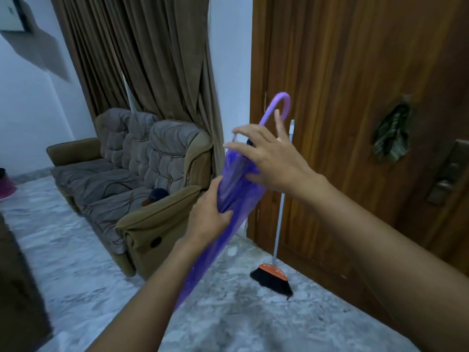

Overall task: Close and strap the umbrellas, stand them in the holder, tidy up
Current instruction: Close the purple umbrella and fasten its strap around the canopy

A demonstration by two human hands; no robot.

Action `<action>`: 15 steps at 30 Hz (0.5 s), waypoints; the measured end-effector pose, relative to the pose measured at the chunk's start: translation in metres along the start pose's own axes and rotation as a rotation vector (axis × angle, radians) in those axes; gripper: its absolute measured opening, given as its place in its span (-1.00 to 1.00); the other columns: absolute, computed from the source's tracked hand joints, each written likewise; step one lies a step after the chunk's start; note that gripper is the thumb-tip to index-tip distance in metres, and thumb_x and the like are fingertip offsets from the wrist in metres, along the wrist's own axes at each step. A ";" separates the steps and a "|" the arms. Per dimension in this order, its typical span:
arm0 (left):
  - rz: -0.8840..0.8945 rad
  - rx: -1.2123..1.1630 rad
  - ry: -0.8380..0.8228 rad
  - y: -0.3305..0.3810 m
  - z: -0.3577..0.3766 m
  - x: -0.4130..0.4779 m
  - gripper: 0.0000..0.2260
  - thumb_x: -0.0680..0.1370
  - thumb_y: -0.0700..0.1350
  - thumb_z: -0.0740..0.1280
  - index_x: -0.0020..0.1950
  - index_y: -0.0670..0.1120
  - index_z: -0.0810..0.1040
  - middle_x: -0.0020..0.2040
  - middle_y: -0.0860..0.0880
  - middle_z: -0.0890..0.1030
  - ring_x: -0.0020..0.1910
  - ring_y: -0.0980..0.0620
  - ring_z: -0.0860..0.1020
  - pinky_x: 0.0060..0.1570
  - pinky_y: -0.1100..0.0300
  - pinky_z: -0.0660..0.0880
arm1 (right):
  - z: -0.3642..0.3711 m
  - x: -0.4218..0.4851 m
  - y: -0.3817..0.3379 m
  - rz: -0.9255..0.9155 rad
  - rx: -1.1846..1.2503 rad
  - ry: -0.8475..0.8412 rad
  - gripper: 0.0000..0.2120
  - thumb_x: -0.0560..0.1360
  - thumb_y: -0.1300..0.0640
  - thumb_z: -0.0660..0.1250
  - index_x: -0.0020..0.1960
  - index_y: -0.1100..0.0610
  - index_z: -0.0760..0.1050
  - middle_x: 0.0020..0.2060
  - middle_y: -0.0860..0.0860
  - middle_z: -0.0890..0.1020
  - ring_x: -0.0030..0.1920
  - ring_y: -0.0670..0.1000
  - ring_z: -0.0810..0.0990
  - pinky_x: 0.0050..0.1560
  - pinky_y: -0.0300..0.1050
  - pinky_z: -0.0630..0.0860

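Two hard edges bound the working space: the brown wooden door (342,97) on the right and the padded olive-and-grey sofa (142,161) on the left. The sofa's near armrest is just left of my left hand (210,214). Between them is a strip of grey marbled floor (76,275), which widens toward the near side. A broom with a white pole and an orange-and-black head (272,274) leans on the door, with its bristles on the floor just right of the umbrella. Brown pleated curtains (152,59) hang behind the sofa. A dark cabinet edge (15,288) sits at near left.

The translucent purple folded umbrella (233,171) is held in the air and tilted. Its lilac hook handle (279,97) is up and far, and its lower end runs down to near left behind my left forearm.

Left hand: fingers curled around the bunched canopy at mid-length, a firm grip.

Right hand (271,158): higher up, at the top of the canopy below the hook. The fingers are spread and mostly straight, and the thumb touches the fabric. I cannot tell whether anything is pinched there.
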State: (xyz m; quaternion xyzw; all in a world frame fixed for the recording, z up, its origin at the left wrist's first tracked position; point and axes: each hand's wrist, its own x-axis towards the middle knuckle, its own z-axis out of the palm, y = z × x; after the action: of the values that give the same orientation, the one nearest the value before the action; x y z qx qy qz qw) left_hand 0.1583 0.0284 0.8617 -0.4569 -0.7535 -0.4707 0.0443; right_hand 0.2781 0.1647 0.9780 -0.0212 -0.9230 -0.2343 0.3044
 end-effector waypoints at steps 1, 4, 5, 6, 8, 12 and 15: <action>-0.011 -0.103 -0.013 0.003 -0.005 0.002 -0.37 0.38 -0.17 0.39 0.42 0.07 0.31 0.15 0.02 0.61 0.08 0.04 0.61 0.05 0.09 0.55 | -0.004 -0.009 -0.004 0.091 0.043 0.074 -0.28 0.35 -0.04 0.49 0.46 -0.04 0.34 0.43 0.06 0.39 0.47 0.08 0.32 0.45 0.40 -0.16; -0.069 -0.372 -0.023 0.003 -0.018 0.007 -0.52 0.46 -0.30 0.41 0.32 -0.02 0.40 0.07 0.09 0.61 -0.02 0.28 0.61 -0.03 0.27 0.53 | -0.003 -0.043 -0.025 0.467 0.335 0.224 -0.38 0.41 -0.07 0.46 0.42 -0.04 0.37 0.38 0.00 0.40 0.43 0.00 0.34 0.51 0.34 0.00; -0.098 -0.435 -0.026 0.002 -0.022 0.008 -0.53 0.48 -0.32 0.42 0.32 -0.05 0.40 0.09 0.06 0.60 -0.02 0.28 0.62 -0.05 0.30 0.55 | 0.002 -0.055 -0.034 0.600 0.482 0.230 -0.45 0.44 -0.06 0.45 0.39 -0.05 0.40 0.33 -0.03 0.43 0.38 -0.04 0.37 0.50 0.25 0.14; -0.130 -0.491 -0.027 0.002 -0.025 0.009 -0.54 0.49 -0.31 0.43 0.34 -0.08 0.40 0.11 0.02 0.60 0.00 0.24 0.63 -0.05 0.29 0.57 | 0.008 -0.066 -0.043 0.727 0.642 0.213 -0.50 0.46 -0.06 0.44 0.36 -0.05 0.41 0.30 -0.06 0.45 0.32 -0.09 0.41 0.44 0.09 0.28; -0.194 -0.576 -0.014 0.003 -0.031 0.008 -0.54 0.50 -0.27 0.44 0.36 -0.11 0.41 0.14 -0.03 0.61 0.04 0.10 0.63 0.00 0.21 0.61 | 0.023 -0.086 -0.063 0.937 0.919 0.140 -0.56 0.49 -0.06 0.43 0.32 -0.03 0.45 0.24 -0.06 0.49 0.21 -0.14 0.46 0.26 -0.13 0.42; -0.289 -0.657 -0.001 0.004 -0.036 0.003 -0.63 0.51 -0.24 0.43 0.29 -0.09 0.46 0.10 -0.04 0.63 0.01 0.00 0.63 0.05 0.11 0.61 | 0.049 -0.109 -0.101 1.098 1.081 0.103 -0.73 0.45 -0.14 0.44 0.04 -0.03 0.54 0.01 -0.05 0.58 0.00 -0.07 0.57 0.09 -0.04 0.58; -0.318 -0.735 -0.024 0.003 -0.039 -0.004 -0.74 0.52 -0.27 0.41 0.17 -0.07 0.55 0.12 -0.14 0.66 0.04 -0.11 0.65 0.08 0.00 0.59 | 0.056 -0.107 -0.123 1.137 1.149 0.112 -0.69 0.42 -0.25 0.41 -0.10 -0.01 0.55 -0.12 0.00 0.61 -0.11 -0.03 0.59 -0.01 -0.01 0.59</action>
State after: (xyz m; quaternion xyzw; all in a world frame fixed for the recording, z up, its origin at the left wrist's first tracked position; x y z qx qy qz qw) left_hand 0.1485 -0.0028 0.8828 -0.3255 -0.5967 -0.7045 -0.2040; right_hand 0.3114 0.0911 0.8253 -0.3160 -0.7305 0.4662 0.3862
